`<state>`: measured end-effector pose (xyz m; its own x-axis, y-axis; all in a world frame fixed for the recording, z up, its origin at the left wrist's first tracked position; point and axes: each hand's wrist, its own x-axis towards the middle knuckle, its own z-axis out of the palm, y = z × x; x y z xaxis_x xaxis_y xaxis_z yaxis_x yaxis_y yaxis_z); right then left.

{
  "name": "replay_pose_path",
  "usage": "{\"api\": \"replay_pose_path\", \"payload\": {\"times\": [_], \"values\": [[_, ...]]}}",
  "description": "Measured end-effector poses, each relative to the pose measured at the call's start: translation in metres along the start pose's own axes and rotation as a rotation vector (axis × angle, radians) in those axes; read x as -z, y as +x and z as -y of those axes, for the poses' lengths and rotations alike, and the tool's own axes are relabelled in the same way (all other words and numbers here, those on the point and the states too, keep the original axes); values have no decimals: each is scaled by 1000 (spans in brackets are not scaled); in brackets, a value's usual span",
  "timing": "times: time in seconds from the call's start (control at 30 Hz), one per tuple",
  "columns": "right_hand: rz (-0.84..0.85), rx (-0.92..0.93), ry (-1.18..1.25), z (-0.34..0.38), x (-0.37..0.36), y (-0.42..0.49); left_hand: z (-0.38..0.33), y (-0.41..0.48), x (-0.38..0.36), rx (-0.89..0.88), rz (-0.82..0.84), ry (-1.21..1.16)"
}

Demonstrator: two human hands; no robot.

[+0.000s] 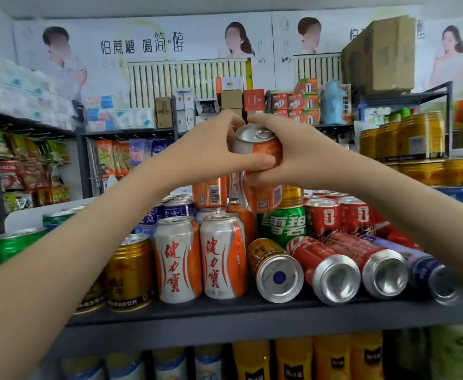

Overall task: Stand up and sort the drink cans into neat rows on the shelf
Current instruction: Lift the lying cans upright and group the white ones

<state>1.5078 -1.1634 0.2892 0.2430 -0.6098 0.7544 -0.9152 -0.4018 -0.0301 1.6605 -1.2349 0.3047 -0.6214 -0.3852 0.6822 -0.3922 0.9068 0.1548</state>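
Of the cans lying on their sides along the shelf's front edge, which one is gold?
The leftmost lying can, right beside the upright orange-and-white cans; the other three are two red cans and one dark blue can.

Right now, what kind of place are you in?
Most likely a small grocery shop: many drink cans crowd the shelf, snack packets hang behind, tissue packs are stacked up left, and big advert posters line the back.

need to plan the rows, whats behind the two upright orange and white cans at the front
Blue cans stand right behind them, with another orange can stacked higher up. Farther back is covered by the left hand, the right hand and the held can.
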Motion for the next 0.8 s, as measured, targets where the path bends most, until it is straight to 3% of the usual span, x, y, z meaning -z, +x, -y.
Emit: {"api": "replay_pose_path", "payload": {"times": [0.23,0.5,0.8], "values": [[-95,-148,5,-25,-42,-4,32,-38,9,-11,77,136],[18,-192,14,-33,-62,-2,61,-65,-2,39,371,203],[118,-258,68,-40,-80,3,70,-65,-4,-36,459,168]]}}
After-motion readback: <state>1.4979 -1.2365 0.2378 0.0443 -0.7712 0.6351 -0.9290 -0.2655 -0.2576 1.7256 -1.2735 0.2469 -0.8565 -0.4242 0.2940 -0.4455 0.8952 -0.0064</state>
